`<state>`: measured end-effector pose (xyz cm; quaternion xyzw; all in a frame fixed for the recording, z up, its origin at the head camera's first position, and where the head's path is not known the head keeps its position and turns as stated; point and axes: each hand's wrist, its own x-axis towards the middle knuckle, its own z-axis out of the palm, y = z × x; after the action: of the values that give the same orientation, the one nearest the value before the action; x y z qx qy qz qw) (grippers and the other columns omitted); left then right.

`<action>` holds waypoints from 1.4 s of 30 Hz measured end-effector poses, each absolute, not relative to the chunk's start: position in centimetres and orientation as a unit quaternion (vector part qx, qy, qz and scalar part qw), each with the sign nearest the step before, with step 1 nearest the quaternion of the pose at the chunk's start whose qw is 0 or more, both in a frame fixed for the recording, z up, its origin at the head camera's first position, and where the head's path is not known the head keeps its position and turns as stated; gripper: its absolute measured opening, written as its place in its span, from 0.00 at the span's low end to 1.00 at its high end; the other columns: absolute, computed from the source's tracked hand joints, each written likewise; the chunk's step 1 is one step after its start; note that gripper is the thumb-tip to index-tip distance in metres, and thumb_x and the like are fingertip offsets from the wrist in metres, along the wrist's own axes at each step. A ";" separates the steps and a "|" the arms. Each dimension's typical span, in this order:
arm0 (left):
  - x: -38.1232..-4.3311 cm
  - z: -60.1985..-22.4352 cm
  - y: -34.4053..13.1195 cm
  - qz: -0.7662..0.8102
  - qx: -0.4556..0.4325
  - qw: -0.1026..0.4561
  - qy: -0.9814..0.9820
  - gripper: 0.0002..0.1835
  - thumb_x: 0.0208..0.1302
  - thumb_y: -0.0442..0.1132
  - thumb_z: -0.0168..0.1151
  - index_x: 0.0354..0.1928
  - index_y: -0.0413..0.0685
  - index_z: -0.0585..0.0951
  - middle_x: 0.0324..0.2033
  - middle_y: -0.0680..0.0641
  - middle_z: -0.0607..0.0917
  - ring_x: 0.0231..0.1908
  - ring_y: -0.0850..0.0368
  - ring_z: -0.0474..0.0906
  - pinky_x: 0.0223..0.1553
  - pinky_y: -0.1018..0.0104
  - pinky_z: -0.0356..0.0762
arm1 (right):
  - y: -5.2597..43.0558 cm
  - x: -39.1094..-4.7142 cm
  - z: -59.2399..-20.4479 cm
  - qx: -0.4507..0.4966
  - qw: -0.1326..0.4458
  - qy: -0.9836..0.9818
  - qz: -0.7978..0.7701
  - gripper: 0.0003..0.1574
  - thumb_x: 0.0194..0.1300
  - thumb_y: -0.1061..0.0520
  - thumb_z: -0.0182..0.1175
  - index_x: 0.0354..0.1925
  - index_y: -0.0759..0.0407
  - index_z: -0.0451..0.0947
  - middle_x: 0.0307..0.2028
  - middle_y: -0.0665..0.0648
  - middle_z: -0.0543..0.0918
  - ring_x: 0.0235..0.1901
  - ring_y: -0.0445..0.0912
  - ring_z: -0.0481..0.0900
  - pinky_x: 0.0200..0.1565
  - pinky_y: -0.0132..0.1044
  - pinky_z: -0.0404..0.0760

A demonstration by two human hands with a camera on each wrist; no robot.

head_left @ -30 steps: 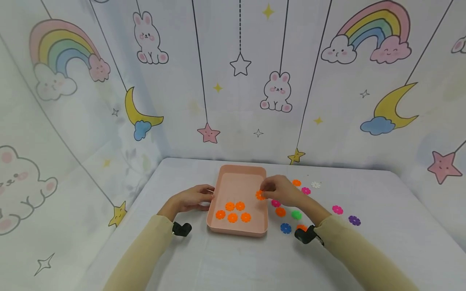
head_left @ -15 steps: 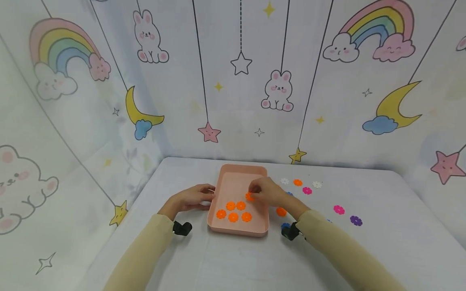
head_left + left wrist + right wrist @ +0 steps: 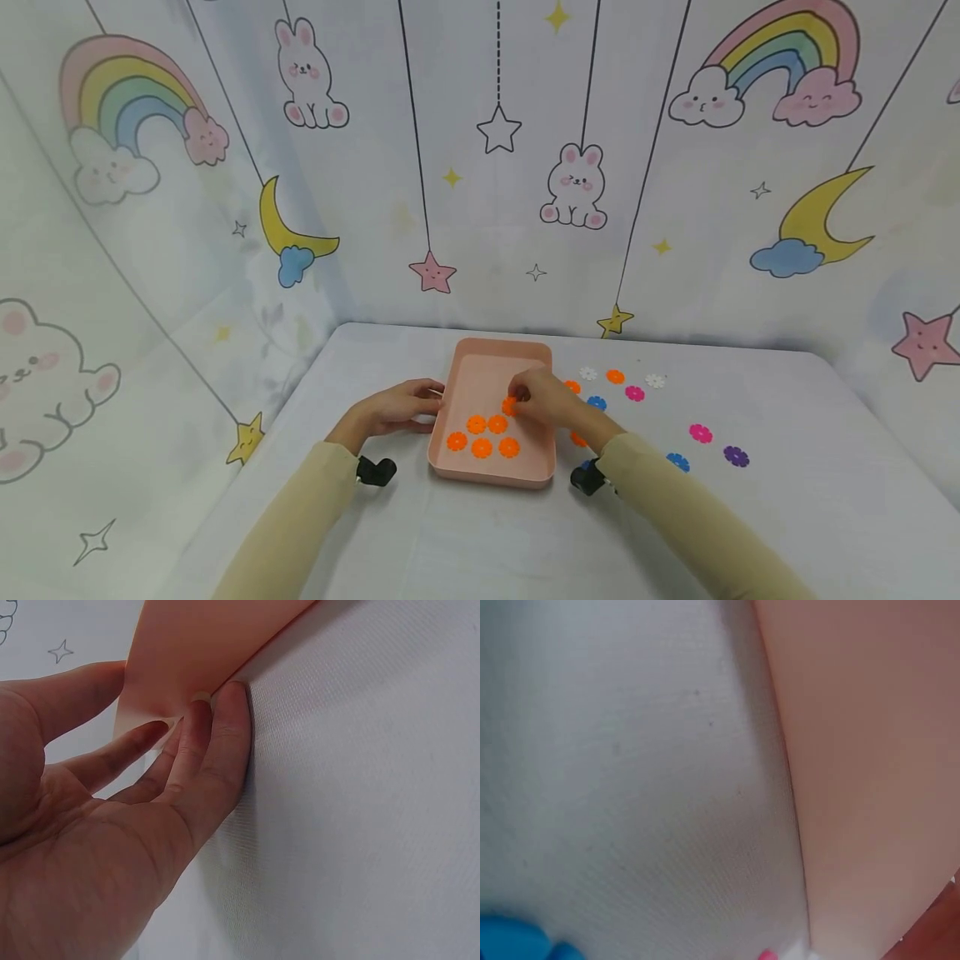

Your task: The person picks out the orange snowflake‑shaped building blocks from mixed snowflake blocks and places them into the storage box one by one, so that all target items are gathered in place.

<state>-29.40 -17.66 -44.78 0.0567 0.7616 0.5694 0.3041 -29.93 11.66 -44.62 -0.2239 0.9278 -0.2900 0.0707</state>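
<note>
A shallow pink tray (image 3: 480,379) lies on the white cloth. My right hand (image 3: 553,400) reaches over its right rim and pinches an orange flower-shaped disc (image 3: 509,407) low inside. Several more orange discs (image 3: 482,448) lie flat in the tray's near half, just in front of that disc. At the tray's left side, my left hand (image 3: 393,407) touches the outer wall with fingers extended. The left wrist view shows its fingertips (image 3: 234,694) against the pink wall near the cloth. In the right wrist view only the tray's outer wall (image 3: 862,765) shows large; the right hand's grip is hidden there.
Several loose flower-shaped discs are scattered right of the tray, among them a white disc (image 3: 655,381), a pink disc (image 3: 701,433), a purple disc (image 3: 736,456) and a blue disc (image 3: 678,462). The right forearm covers part of this area. A patterned curtain (image 3: 480,208) rises behind the table.
My right hand has moved left from the tray's right rim, carrying the orange disc further in and close to the other orange discs. The left hand has stayed at the tray's left side.
</note>
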 end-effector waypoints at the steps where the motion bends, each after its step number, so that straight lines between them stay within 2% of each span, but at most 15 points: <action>1: -29.4 -44.8 -17.7 0.569 0.058 0.304 0.762 0.25 0.76 0.37 0.59 0.70 0.40 0.69 0.63 0.38 0.74 0.54 0.48 0.80 0.57 0.50 0.82 | 11.6 -29.9 -44.7 -0.221 0.070 0.930 -0.284 0.07 0.62 0.64 0.71 0.39 0.59 0.85 0.33 0.50 0.83 0.35 0.45 0.78 0.43 0.36 0.84; 14: -29.2 -44.7 -17.6 0.567 0.059 0.304 0.763 0.25 0.76 0.37 0.58 0.70 0.39 0.69 0.63 0.38 0.74 0.54 0.47 0.79 0.57 0.50 0.82 | 11.5 -30.0 -44.8 -0.220 0.072 0.941 -0.249 0.10 0.64 0.61 0.71 0.43 0.63 0.84 0.36 0.53 0.83 0.36 0.45 0.77 0.46 0.39 0.83; 18: -29.1 -44.7 -17.6 0.568 0.060 0.306 0.762 0.25 0.76 0.37 0.58 0.70 0.39 0.69 0.63 0.38 0.74 0.54 0.48 0.80 0.57 0.50 0.82 | 11.9 -29.9 -44.5 -0.238 0.075 0.934 -0.255 0.14 0.65 0.60 0.71 0.47 0.65 0.83 0.39 0.54 0.83 0.38 0.46 0.78 0.47 0.40 0.83; 22: -29.2 -44.7 -17.7 0.570 0.063 0.306 0.760 0.25 0.76 0.37 0.58 0.70 0.39 0.68 0.63 0.38 0.74 0.54 0.48 0.79 0.57 0.50 0.82 | 12.7 -29.5 -43.6 -0.268 0.072 0.920 -0.278 0.15 0.67 0.61 0.67 0.50 0.68 0.82 0.44 0.59 0.83 0.43 0.50 0.80 0.51 0.44 0.84; 28: -29.4 -44.9 -17.8 0.568 0.062 0.303 0.762 0.25 0.76 0.38 0.58 0.71 0.39 0.68 0.63 0.38 0.74 0.54 0.47 0.79 0.57 0.50 0.82 | 14.8 -28.5 -42.0 -0.274 0.064 0.912 -0.300 0.19 0.69 0.58 0.67 0.54 0.68 0.80 0.49 0.62 0.83 0.48 0.52 0.79 0.54 0.49 0.83; 34: -29.4 -44.9 -17.7 0.567 0.062 0.305 0.763 0.25 0.76 0.38 0.58 0.71 0.40 0.68 0.64 0.38 0.74 0.55 0.47 0.79 0.58 0.50 0.82 | 17.6 -27.4 -41.2 -0.279 0.032 0.913 -0.298 0.17 0.68 0.57 0.69 0.52 0.65 0.81 0.45 0.59 0.83 0.47 0.53 0.78 0.53 0.53 0.83; 42: -29.3 -44.7 -17.7 0.569 0.065 0.307 0.760 0.25 0.77 0.38 0.57 0.71 0.39 0.68 0.64 0.37 0.74 0.55 0.47 0.79 0.58 0.50 0.82 | 21.9 -25.4 -41.1 -0.259 0.035 0.923 -0.283 0.19 0.67 0.56 0.70 0.51 0.65 0.82 0.44 0.59 0.83 0.45 0.54 0.79 0.49 0.52 0.84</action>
<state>-29.30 -17.71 -44.74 0.0653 0.7600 0.5691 0.3072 -25.38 21.88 -41.08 -0.2585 0.9230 -0.2830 0.0347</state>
